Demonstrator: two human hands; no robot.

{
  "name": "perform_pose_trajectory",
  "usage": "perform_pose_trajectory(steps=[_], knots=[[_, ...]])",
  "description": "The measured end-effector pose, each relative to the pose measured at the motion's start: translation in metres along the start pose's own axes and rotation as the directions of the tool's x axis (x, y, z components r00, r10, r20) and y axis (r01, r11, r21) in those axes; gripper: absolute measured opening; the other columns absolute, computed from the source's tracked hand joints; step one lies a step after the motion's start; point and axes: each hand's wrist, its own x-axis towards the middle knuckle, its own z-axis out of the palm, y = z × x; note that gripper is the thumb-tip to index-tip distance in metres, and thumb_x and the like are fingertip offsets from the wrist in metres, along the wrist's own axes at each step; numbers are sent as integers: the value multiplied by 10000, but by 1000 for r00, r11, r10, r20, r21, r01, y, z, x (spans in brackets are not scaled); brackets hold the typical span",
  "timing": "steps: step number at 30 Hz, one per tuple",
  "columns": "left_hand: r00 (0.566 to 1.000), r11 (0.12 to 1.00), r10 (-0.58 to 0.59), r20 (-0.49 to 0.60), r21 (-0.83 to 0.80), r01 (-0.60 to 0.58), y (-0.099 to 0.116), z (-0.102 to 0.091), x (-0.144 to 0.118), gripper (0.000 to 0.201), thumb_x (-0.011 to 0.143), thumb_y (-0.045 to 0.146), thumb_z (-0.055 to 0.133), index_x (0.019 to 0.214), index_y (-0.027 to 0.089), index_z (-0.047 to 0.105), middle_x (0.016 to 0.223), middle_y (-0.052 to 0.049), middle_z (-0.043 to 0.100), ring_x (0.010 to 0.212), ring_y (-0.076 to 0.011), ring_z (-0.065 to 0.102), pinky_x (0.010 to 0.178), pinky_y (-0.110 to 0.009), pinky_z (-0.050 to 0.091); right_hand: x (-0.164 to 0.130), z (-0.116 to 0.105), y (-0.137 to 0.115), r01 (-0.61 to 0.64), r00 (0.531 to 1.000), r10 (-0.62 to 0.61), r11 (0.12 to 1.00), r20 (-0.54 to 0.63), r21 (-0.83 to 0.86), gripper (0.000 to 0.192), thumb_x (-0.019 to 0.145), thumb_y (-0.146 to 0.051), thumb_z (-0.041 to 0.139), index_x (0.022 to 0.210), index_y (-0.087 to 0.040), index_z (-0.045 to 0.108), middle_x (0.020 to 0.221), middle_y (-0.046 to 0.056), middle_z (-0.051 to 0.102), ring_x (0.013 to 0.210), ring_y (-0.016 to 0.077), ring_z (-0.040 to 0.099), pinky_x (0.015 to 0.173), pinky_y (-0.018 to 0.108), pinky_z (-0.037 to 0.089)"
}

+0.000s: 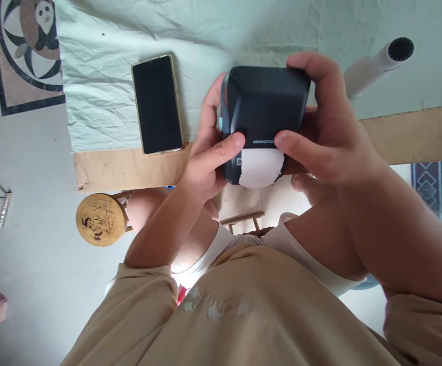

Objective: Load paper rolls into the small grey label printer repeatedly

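A pale green cloth (243, 25), creased all over, covers most of the bench (129, 168); a bare brown strip of the bench shows along the near edge, on both sides of the picture. A phone (157, 104) lies flat on the cloth, screen up and dark, its near end just over the cloth's edge onto the brown strip. A white tube (377, 63) with a dark round end lies on the cloth toward the right, well apart from the phone.
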Motion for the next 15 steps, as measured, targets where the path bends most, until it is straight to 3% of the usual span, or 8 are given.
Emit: perform_pose_trajectory(steps=[6,10,12,13,15], knots=[[1000,1000,17,3,4,-17,-3,4,1,349,833,201,495,1173,271,472,1259,19,551,1323,-186,454,1109,-308,397,-2,0,2,-8,1000,8,999,-10,-38,642,831,-344,571,1318,-392,156,864,-35,530,461,11,428,383,178,438],[993,998,43,-109,-47,-48,-2,12,3,194,895,288,420,1050,254,533,1147,7,625,1371,-155,390,1135,-294,360,-1,-2,7,7,998,-16,989,-55,-145,662,839,-381,555,1357,-378,143,1011,-8,547,505,5,465,419,164,461],[990,999,-21,-141,-40,16,-2,12,4,263,918,361,378,1031,221,570,1115,-11,647,1388,-183,368,1129,-318,375,-1,-3,7,47,988,-81,969,-133,-243,623,835,-399,557,1361,-346,226,1157,17,517,539,-8,473,408,143,423],[988,998,-65,-142,-29,61,-3,11,4,310,919,391,373,1035,198,586,1091,-27,657,1391,-202,364,1121,-335,388,-1,-2,6,84,975,-138,954,-175,-287,578,836,-405,553,1345,-328,290,1226,23,487,600,3,511,409,136,408],[982,994,-113,-152,-17,111,-4,6,5,383,910,443,379,1022,159,610,1042,-56,672,1392,-230,358,1106,-357,411,-2,-1,3,185,929,-285,912,-238,-366,473,841,-397,540,1284,-298,409,1306,13,439,911,80,587,440,123,400]])
